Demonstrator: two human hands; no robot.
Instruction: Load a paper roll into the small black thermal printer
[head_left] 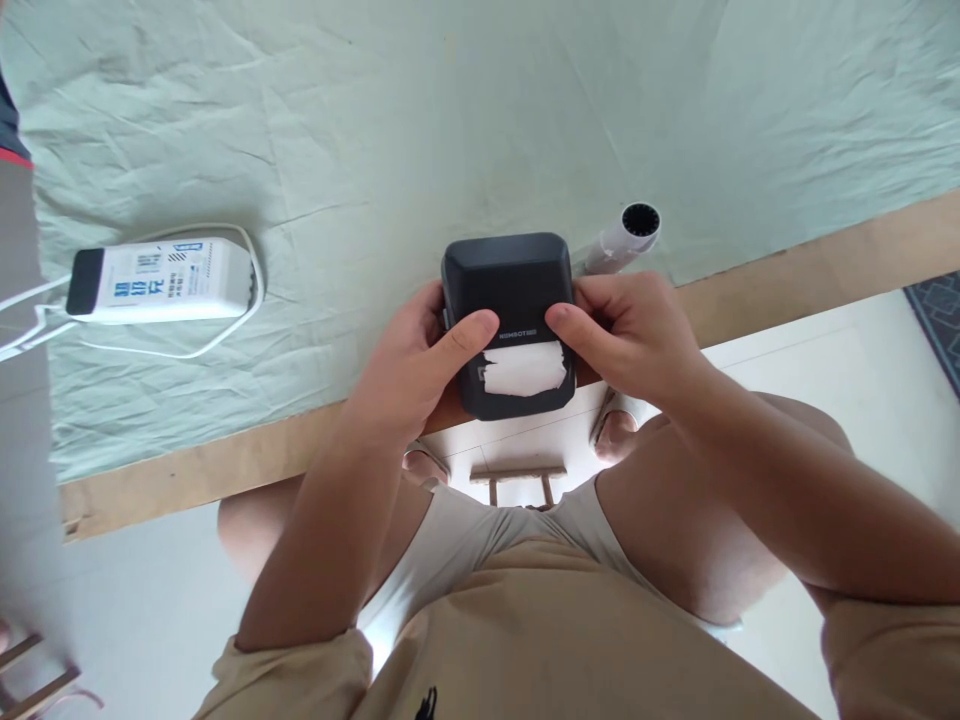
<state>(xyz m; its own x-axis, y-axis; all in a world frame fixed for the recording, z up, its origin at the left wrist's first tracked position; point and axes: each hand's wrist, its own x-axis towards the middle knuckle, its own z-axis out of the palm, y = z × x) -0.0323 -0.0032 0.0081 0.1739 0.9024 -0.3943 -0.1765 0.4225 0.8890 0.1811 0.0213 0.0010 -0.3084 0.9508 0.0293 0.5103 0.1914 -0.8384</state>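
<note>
A black label printer (510,290) with rounded corners is held between both hands over the table's near edge. Pale lettering runs across its face, and a torn-edged white paper patch (525,370) sits below the lettering. My left hand (420,350) grips the left side, thumb on the face and fingers mostly hidden beneath. On the opposite side, my right hand (630,325) grips it the same way, its thumb near the lettering. Just beyond my right hand lies a pale tube (619,245) with a dark round open end; the hand hides part of it.
A white power strip or charger (161,280) with a black end and looped white cable lies at left on the pale green cloth (360,130). The table's bare wooden edge (202,460) runs above my legs. A wooden stool bar (517,475) shows below.
</note>
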